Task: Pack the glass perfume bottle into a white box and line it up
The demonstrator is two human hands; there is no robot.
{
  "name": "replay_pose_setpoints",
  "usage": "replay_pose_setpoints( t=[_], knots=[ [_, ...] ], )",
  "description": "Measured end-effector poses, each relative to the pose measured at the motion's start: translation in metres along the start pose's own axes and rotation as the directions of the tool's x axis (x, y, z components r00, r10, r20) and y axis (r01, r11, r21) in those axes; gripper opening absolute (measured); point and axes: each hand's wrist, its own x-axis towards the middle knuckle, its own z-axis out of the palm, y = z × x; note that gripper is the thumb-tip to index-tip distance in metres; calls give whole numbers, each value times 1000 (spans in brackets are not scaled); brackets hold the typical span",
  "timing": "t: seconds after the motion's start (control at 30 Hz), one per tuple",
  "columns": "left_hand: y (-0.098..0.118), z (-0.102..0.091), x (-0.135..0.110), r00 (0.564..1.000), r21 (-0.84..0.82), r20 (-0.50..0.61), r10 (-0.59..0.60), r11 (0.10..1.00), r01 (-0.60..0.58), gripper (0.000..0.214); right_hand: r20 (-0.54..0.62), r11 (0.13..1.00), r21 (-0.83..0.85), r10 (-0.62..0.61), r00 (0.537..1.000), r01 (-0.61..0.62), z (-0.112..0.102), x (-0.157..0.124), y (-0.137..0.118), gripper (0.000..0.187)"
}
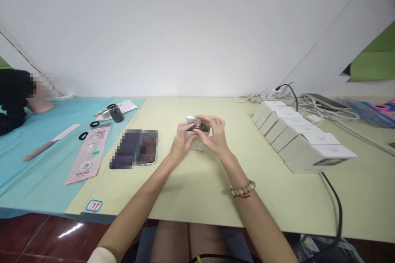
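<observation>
Both my hands meet over the pale yellow-green table [191, 189], a little beyond its middle. My left hand [180, 141] is closed around the left side of a small white box [196, 144]. My right hand [214, 133] grips the same box from the right, its fingers curled over the top, where a small dark and shiny item [197, 123] sits in the opened box. A bead bracelet [242, 189] circles my right wrist. A phone lies flat just left of my left hand.
A row of several white boxes [296, 137] runs diagonally at the right, with cables and a power strip [271, 95] behind. On the blue table [37, 172] lie a knife [49, 143], a pink packet [89, 154], black rings and a dark jar [115, 112]. Another person's arm [18, 98] rests far left.
</observation>
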Motion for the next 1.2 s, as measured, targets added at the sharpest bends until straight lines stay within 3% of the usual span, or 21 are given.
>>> replay_pose_setpoints(
  t=[0.17, 0.4, 0.5, 0.63, 0.77, 0.93, 1.2],
  knots=[
    [1, 2, -2, 998, 44, -58, 14, 999, -12, 27, -59, 1000, -4, -7, 998, 7, 7, -6, -1, 32],
    [1, -3, 0, 1000, 113, 18, 6, 994, -8, 9, -119, 986, -128, -126, 985, 111, 15, -11, 6, 12],
    [-2, -5, -1, 998, 150, 50, 23, 988, -30, 20, -146, 976, -173, -158, 977, 132, 14, -13, 10, 5],
    [-6, -5, -3, 1000, 42, 6, -10, 999, 9, 43, -212, 986, -147, -108, 971, 78, 6, -12, 14, 10],
    [-8, -7, -4, 997, 25, -43, -62, 998, 63, 33, -309, 987, -153, -94, 946, 48, -1, -11, 18, 7],
    [-5, -15, 1, 1000, 88, 9, -13, 996, 12, 11, -209, 979, -164, -151, 966, 118, 2, -10, 18, 1],
    [-9, -10, 0, 972, 38, 9, -234, 972, 233, 16, -176, 997, -55, -58, 983, 49, 13, -12, 11, 12]
  ],
)
